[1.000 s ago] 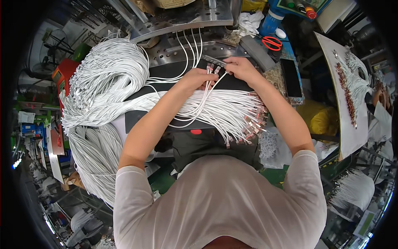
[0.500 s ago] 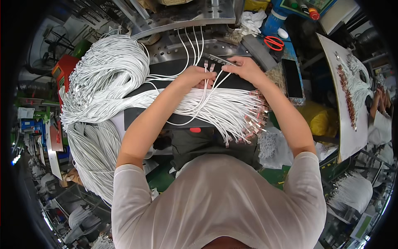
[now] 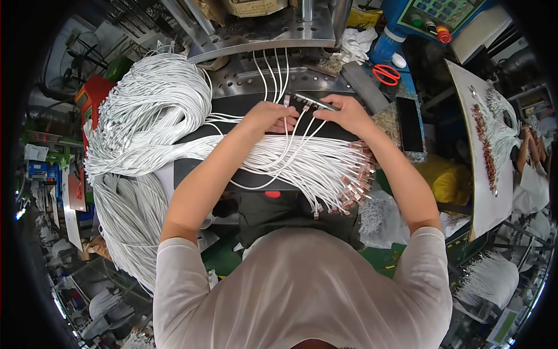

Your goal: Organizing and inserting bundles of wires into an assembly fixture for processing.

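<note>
My left hand [image 3: 268, 118] is closed in a pinch on a white cable [image 3: 286, 129], whose pinkish plug points up past the fingertips. To its right, my right hand [image 3: 349, 114] grips the right end of a narrow slotted metal bar [image 3: 314, 101]. Two more white cables run up to this bar, one with its plug at the bar and the other beside my right fingertips. Under both hands lies a thick bundle of white cables [image 3: 273, 152] across a black mat, its pinkish plugs [image 3: 357, 174] fanned out at the right.
A big coil of white cables [image 3: 154, 99] is heaped at the left. Beyond the mat stands a metal press plate [image 3: 261, 47], several cables running beneath it. At the right are red-handled scissors [image 3: 386, 74], a black phone [image 3: 410, 124] and a control box [image 3: 442, 17] with a red button.
Two plugs stood at my left fingers before; now one does, and another cable's plug is at the metal bar. The view has shifted a little, showing more of the press.
</note>
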Tool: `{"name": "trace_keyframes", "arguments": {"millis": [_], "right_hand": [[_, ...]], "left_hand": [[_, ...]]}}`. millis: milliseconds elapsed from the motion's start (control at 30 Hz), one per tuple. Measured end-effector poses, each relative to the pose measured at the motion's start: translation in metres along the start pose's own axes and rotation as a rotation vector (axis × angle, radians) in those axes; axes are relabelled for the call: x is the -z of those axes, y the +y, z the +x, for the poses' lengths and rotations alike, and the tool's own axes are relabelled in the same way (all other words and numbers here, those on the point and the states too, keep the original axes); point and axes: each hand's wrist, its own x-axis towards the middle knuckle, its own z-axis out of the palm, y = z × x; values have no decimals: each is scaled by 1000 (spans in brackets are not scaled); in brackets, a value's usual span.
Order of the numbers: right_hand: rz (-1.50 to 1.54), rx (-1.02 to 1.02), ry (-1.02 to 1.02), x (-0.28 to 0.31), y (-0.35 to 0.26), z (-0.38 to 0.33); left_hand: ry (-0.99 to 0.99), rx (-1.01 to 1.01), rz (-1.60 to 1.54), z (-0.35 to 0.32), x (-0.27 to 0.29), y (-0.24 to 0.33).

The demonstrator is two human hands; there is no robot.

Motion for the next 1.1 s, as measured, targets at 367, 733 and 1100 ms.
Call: {"name": "trace_keyframes", "arguments": {"millis": [367,733,1100], "right_hand": [[21,-19,-156,1,-5,-1],[-655,637,511,-7,-6,63],[-577,786,545,3,29,298]], "left_hand": [[-200,86,203,2,4,11],[505,-381,53,30,32,44],[61,-242,-206,5,42,48]]}}
